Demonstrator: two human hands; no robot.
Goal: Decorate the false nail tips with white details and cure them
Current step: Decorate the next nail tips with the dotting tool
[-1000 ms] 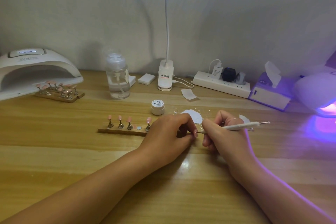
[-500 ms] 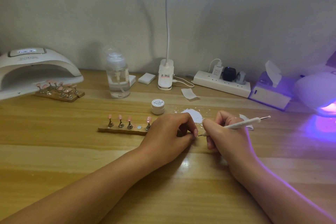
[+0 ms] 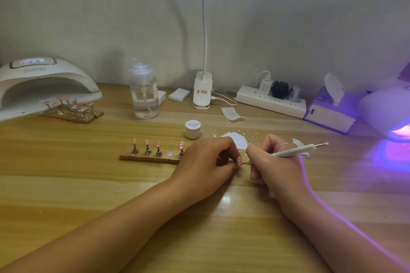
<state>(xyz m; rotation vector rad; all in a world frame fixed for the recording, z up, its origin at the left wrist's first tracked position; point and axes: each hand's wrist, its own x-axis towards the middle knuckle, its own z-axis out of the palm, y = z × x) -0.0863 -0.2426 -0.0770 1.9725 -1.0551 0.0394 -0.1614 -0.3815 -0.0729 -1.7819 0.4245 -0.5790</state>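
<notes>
My left hand (image 3: 206, 162) rests on the wooden table and pinches a small pink nail tip (image 3: 239, 160) on its stand between thumb and fingers. My right hand (image 3: 275, 162) grips a white dotting pen (image 3: 295, 150), its fine point touching that nail tip. A wooden holder strip (image 3: 150, 158) to the left carries several pink nail tips (image 3: 158, 144) on metal stands. A small white jar (image 3: 193, 129) labelled "Painted" stands behind my hands, beside a white paper palette (image 3: 238, 138).
A white curing lamp (image 3: 44, 86) sits at the far left with more nail holders (image 3: 73, 111) at its mouth. A second lamp (image 3: 390, 113) glows violet at the right. Behind: pump bottle (image 3: 144, 95), clip lamp base (image 3: 202, 93), power strip (image 3: 270, 101), tissue box (image 3: 330, 113).
My right hand has tilted the pen slightly and brought its point in against the nail tip in my left fingers. My left hand has stayed in place.
</notes>
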